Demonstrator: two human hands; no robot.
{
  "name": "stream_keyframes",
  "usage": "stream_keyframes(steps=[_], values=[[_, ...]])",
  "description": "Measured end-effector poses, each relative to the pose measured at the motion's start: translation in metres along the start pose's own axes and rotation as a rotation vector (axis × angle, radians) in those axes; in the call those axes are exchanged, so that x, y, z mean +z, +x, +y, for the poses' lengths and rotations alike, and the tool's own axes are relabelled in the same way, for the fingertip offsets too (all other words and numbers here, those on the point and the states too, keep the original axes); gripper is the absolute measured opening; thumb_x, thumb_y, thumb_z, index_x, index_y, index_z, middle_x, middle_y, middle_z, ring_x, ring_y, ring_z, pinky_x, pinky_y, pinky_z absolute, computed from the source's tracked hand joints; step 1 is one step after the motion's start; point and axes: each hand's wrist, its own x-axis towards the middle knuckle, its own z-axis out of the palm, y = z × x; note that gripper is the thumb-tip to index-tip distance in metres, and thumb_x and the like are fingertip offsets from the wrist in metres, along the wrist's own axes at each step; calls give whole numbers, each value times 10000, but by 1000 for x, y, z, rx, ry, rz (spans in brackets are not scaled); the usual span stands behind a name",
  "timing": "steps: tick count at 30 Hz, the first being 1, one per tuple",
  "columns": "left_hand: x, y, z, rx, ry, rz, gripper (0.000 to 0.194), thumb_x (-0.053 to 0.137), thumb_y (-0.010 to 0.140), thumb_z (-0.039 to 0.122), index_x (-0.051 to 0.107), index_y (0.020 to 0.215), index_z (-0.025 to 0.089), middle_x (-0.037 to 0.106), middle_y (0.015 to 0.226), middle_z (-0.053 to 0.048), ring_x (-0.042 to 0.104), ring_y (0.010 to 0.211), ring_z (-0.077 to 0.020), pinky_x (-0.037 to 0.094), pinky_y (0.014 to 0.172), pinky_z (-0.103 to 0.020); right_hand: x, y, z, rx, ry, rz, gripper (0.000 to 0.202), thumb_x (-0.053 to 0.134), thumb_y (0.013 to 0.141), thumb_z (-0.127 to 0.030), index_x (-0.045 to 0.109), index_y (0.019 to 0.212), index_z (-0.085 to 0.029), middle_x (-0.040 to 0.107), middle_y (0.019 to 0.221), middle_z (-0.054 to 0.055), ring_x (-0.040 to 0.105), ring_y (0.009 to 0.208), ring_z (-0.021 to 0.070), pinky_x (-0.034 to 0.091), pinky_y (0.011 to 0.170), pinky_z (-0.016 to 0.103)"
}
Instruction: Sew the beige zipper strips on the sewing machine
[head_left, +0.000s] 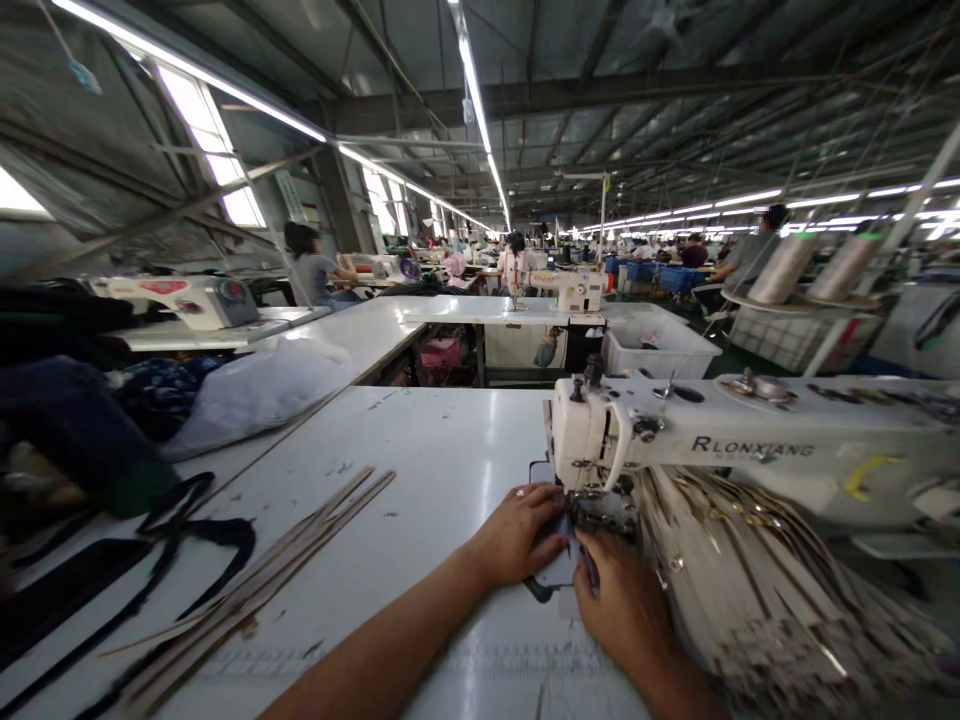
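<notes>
Both hands were at the machine. The left hand lay low over the plate, beside the needle area, fingers curved and thumb reaching toward the other hand. The right hand was opposite, thumb and forefinger parted at the plate's near edge. Grip: could not tell for either; any piece under the fingers was too hidden to identify.

Locations: the plate sat below the machine head, between the hands. A large heap of pale straps, some with metal fittings, lay under and beside the machine arm, to the right of the right hand. A few long, pale strips lay loose on the counter, well to the left of the machine.

Progress, judged only: work at the needle appeared under way, not finished. Which straps or strips were done and which were left could not be settled; no seam was legible.
</notes>
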Motion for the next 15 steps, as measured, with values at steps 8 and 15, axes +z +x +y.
stream_keyframes(steps=[8, 15], values=[[-2, -3, 2, -64, -2, -98, 432, 496, 895, 341, 427, 1300, 205, 454, 1424, -94, 342, 1360, -265, 252, 1127, -497, 8, -4, 1, -12, 4, 48, 345, 438, 855, -139, 647, 1127, -175, 690, 1064, 82, 652, 962, 193, 477, 841, 266], [5, -2, 0, -127, 116, -132, 587, 408, 941, 362, 251, 1434, 84, 389, 1454, -191, 306, 1381, -274, 228, 1136, -518, 8, -3, 0, 7, 27, 32, 342, 445, 853, -138, 647, 1125, -181, 690, 1058, 75, 652, 955, 190, 470, 846, 264]])
